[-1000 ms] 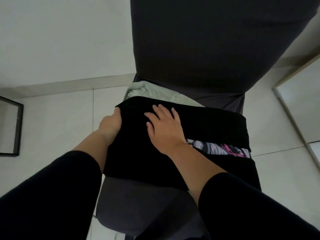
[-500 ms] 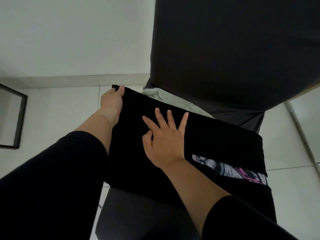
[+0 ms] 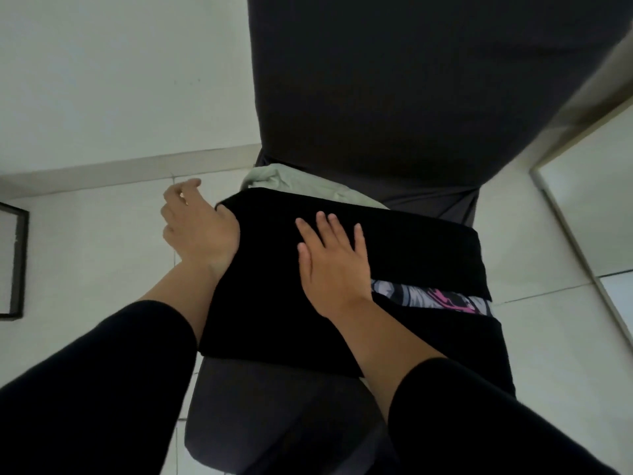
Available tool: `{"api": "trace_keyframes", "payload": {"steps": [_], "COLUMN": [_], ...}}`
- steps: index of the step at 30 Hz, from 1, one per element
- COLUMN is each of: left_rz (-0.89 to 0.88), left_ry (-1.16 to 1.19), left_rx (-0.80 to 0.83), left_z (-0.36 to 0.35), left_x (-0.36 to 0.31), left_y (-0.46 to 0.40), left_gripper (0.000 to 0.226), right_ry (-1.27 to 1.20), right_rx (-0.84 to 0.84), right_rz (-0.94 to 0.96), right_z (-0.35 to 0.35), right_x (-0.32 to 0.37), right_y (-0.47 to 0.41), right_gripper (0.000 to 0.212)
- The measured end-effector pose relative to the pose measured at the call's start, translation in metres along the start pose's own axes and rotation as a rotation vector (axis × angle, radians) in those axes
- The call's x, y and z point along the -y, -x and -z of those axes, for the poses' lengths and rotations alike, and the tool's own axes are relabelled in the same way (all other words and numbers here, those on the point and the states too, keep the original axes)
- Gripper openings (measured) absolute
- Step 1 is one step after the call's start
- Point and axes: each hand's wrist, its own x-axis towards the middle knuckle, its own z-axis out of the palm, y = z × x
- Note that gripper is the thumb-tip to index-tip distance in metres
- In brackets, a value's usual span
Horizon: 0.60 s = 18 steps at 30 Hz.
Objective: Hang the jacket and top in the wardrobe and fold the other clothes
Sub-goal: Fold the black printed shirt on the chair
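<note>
Folded black fabric garment [image 3: 394, 255] lies flat on the seat of a dark grey upholstered chair [image 3: 274, 423], filling the middle of the view. The right hand [image 3: 334, 265] rests palm-down on its upper layer, fingers straight and slightly spread toward 12 o'clock, gripping nothing. The left hand [image 3: 197, 228] sits at 9 o'clock of the garment, just off its left edge; the heel of the hand touches the fabric's side, while the fingers are loosely curled over the floor and hold nothing. Both forearms come in from 6 o'clock in black sleeves. A strip of patterned grey, white and pink cloth [image 3: 435, 298] shows between the black layers at 3 o'clock of the right hand. A pale green crumpled cloth [image 3: 284, 185] lies at 12 o'clock of the black garment, against the chair's tall dark backrest [image 3: 394, 90]. White floor tiles [image 3: 85, 252] surround the chair, a black-framed panel [image 3: 19, 265] stands at the far 9 o'clock edge, and a pale framed panel [image 3: 582, 214] runs along 3 o'clock.
</note>
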Motion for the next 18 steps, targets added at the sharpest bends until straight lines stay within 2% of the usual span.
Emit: {"api": "trace_keyframes", "payload": {"steps": [6, 10, 12, 15, 18], "left_rz": [-0.521, -0.837, -0.974, -1.107, -1.125], "left_ry": [-0.081, -0.168, -0.208, -0.321, -0.424], "left_rx": [0.235, 0.430, 0.517, 0.606, 0.616], "left_z": [-0.023, -0.051, -0.064, -0.082, -0.093], "left_x": [-0.054, -0.094, -0.109, -0.122, -0.133], "left_y": [0.084, 0.151, 0.183, 0.223, 0.247], "left_gripper": [0.044, 0.045, 0.047, 0.050, 0.053], "right_ry": [-0.103, -0.248, -0.413, -0.774, -0.961], "right_rx": [-0.018, -0.097, -0.167, -0.112, 0.017], "right_rz": [-0.378, -0.460, -0.574, -0.882, -1.115], "right_z": [0.015, 0.017, 0.017, 0.009, -0.012], "right_x": [-0.096, -0.143, -0.161, -0.186, -0.209], "right_y": [0.060, 0.104, 0.125, 0.153, 0.180], "right_gripper": [0.052, 0.050, 0.047, 0.045, 0.038]}}
